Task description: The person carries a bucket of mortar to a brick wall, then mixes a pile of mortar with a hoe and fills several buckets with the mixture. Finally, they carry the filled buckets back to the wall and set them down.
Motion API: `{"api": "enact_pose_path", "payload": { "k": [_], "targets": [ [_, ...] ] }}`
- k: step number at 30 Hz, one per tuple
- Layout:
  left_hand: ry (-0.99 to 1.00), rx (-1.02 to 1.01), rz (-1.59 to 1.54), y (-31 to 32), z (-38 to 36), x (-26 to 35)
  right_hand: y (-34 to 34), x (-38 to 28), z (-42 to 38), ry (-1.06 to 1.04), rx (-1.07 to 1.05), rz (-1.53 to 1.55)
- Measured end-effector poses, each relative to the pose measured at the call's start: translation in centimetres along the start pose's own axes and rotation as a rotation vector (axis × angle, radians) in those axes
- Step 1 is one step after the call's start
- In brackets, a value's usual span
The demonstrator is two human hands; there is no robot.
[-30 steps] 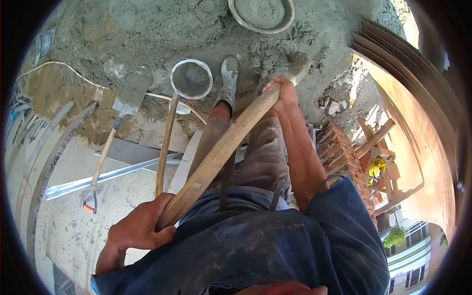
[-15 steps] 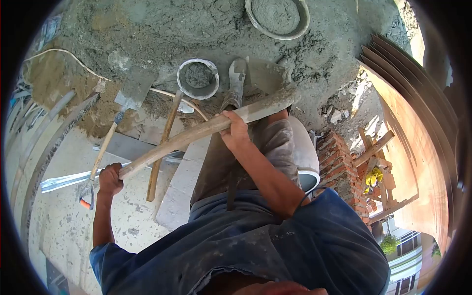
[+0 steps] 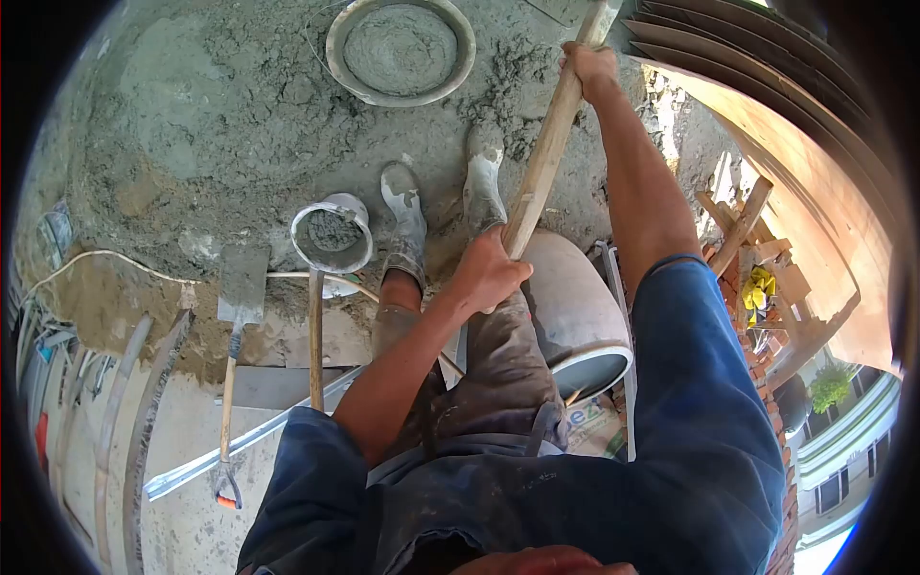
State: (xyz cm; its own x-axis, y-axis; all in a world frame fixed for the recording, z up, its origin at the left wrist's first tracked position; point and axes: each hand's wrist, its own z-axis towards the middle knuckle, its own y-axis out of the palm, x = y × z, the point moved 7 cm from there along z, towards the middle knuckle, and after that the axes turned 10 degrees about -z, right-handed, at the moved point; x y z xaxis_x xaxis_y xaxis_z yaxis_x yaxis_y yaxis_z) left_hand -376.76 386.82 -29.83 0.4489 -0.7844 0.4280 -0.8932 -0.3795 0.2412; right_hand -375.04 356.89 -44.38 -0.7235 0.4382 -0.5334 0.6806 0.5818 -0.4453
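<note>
My left hand is closed round the near end of a long wooden beam, just above my knee. Farther up the beam, my right hand grips it with the arm stretched out. The beam slants up to the right, and its far end runs out of view at the top. Wet grey mortar covers the ground ahead of my boots. Near my left boot stands a small white bucket with mortar inside. A wide round tub of mortar sits farther ahead.
A pale barrel lies close by my right leg. To the left are a shovel, another wooden handle and a metal strip. Curved-looking plywood sheets and timber pieces stand at the right.
The beam has swung from lying across my legs to slanting up and right. My right hand has moved up and outward; my left hand has come across to my lap.
</note>
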Motion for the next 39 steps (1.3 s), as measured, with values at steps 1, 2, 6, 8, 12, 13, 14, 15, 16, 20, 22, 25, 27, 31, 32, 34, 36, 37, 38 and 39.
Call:
{"api": "enact_pose_path", "payload": {
  "k": [1, 2, 6, 8, 12, 13, 14, 15, 16, 20, 22, 25, 27, 31, 32, 34, 36, 37, 38, 39],
  "targets": [
    [-0.084, -0.010, 0.031, 0.8, 1.0, 0.9, -0.4, -0.2, 0.5, 0.009, -0.001, 0.007],
    [-0.088, -0.005, 0.039, 1.2, 0.9, 1.4, -0.4, -0.6, 1.6, -0.012, -0.002, -0.115],
    [0.004, 0.053, -0.121, 2.9, -2.9, -1.3, -0.2, 2.0, -0.5, 0.122, -0.036, -0.264],
    [0.067, 0.055, -0.123, 3.2, -6.3, -1.1, 0.2, 4.8, -4.0, 0.198, -0.064, -0.277],
    [-0.226, -0.029, -0.088, 3.0, -12.5, -0.9, 2.1, 12.1, -9.8, 0.304, -0.143, -0.144],
    [-0.201, -0.006, -0.054, 2.6, -13.4, -1.4, 2.5, 13.1, -11.7, 0.363, -0.177, -0.047],
    [-0.215, -0.012, -0.046, 2.2, -13.9, -2.1, 2.5, 14.2, -12.5, 0.379, -0.175, -0.040],
    [-0.163, -0.043, 0.043, 2.0, -13.9, -2.2, 2.1, 15.2, -13.1, 0.439, -0.161, 0.036],
    [-0.101, -0.073, 0.134, 1.8, -13.6, -2.0, 1.6, 15.7, -13.4, 0.489, -0.144, 0.113],
    [-0.171, -0.155, 0.269, 1.7, -13.8, 0.4, 3.1, 19.3, -14.1, 0.594, -0.183, 0.204],
    [-0.219, -0.202, 0.204, 1.4, -14.4, -0.2, 4.6, 20.0, -14.9, 0.575, -0.235, 0.210],
    [-0.130, -0.168, 0.173, 0.2, -14.3, -0.1, 5.5, 18.9, -15.2, 0.593, -0.267, 0.282],
    [-0.115, -0.152, 0.222, -0.3, -14.3, 1.5, 5.6, 17.8, -15.3, 0.634, -0.277, 0.284],
    [-0.099, -0.163, 0.306, -0.7, -16.9, 2.5, 4.3, 17.6, -16.1, 0.563, -0.225, 0.364],
    [-0.096, -0.167, 0.294, -0.8, -17.8, 2.4, 4.0, 17.1, -16.6, 0.546, -0.239, 0.415],
    [-0.181, -0.208, 0.300, -1.2, -20.6, 1.4, 3.2, 16.0, -18.6, 0.503, -0.205, 0.463],
    [-0.135, -0.205, 0.305, -2.6, -23.9, 1.3, 2.9, 13.6, -21.6, 0.462, -0.191, 0.504],
    [-0.091, -0.201, 0.332, -3.6, -25.6, 1.3, 3.0, 11.5, -23.2, 0.442, -0.194, 0.675],
    [-0.109, -0.215, 0.334, -4.8, -27.4, 0.6, 3.4, 9.9, -24.1, 0.420, -0.200, 0.848],
    [-0.128, -0.228, 0.337, -6.0, -29.3, -0.2, 3.8, 9.5, -24.0, 0.418, -0.216, 0.844]
  ]
}}
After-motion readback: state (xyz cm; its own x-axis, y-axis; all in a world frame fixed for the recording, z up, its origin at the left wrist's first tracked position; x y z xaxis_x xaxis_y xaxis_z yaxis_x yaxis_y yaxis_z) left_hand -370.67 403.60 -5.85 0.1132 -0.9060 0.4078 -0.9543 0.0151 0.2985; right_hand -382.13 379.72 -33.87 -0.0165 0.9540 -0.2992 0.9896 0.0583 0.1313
